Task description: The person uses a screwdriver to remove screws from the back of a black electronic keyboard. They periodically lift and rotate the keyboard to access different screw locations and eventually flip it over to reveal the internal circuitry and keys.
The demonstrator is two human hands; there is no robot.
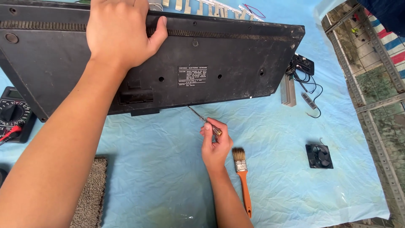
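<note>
The upturned black keyboard case (168,63) was steadied flat by the left hand (120,33) at the far side; a small screwdriver (204,120), pinched in the right hand (215,145), was aimed at its near edge, the case still closed.

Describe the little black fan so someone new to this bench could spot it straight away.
Start at the big black keyboard case lying face down across the blue sheet. Go toward its right end, then down the sheet past the tangle of black wires. The fan lies alone there, right of the orange-handled brush: a small, square black frame with round blades inside, unlike anything nearby.
</note>
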